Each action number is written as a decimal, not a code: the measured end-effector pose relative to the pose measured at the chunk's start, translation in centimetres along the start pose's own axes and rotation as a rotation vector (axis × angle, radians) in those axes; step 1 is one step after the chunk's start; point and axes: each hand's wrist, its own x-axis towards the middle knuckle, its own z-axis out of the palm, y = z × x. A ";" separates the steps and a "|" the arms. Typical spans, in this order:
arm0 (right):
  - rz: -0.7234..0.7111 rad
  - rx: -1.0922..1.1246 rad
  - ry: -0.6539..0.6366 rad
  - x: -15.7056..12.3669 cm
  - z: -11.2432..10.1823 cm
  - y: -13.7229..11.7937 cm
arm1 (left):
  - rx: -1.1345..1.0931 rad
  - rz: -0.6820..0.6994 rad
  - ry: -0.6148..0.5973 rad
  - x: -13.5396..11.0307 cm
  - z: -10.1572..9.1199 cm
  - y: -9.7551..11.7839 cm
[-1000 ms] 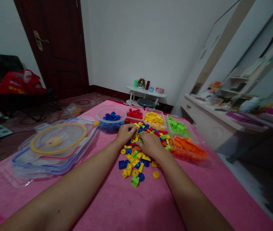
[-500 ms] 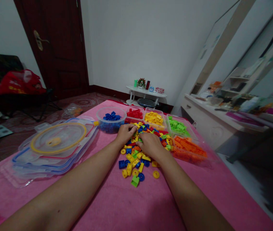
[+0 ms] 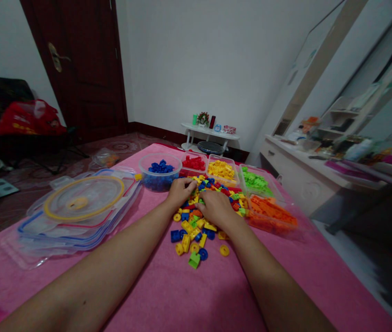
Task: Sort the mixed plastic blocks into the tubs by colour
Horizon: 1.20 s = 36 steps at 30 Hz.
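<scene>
A mixed pile of plastic building bricks [image 3: 193, 226] in yellow, blue, red, green and orange lies on the pink tablecloth [image 3: 182, 295]. At the pile's left edge rests my left hand [image 3: 181, 191], its fingers curled in among the bricks. My right hand [image 3: 215, 208] reaches over the middle of the pile, with thumb and fingers bent together; a bit of green shows between them. What either hand holds, if anything, is hidden. Nearest to my left hand stands a round clear tub [image 3: 157, 180] of blue bricks. A clear box of orange bricks [image 3: 272, 216] sits to the right of my right hand.
Behind the pile stand clear boxes of red bricks [image 3: 194, 163], yellow bricks [image 3: 221, 169] and green bricks [image 3: 256, 181]. Stacked clear lids [image 3: 81, 203] lie on the left of the table. A white desk [image 3: 295, 170] is off to the right.
</scene>
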 end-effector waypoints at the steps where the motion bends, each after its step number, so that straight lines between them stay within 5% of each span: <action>1: -0.002 0.000 0.004 0.0 0.0 0.0 | -0.003 0.001 0.001 0.0 0.0 0.0; 36: -0.005 -0.027 0.026 0.0 0.4 -0.1 | 0.001 0.003 -0.004 0.0 0.0 0.0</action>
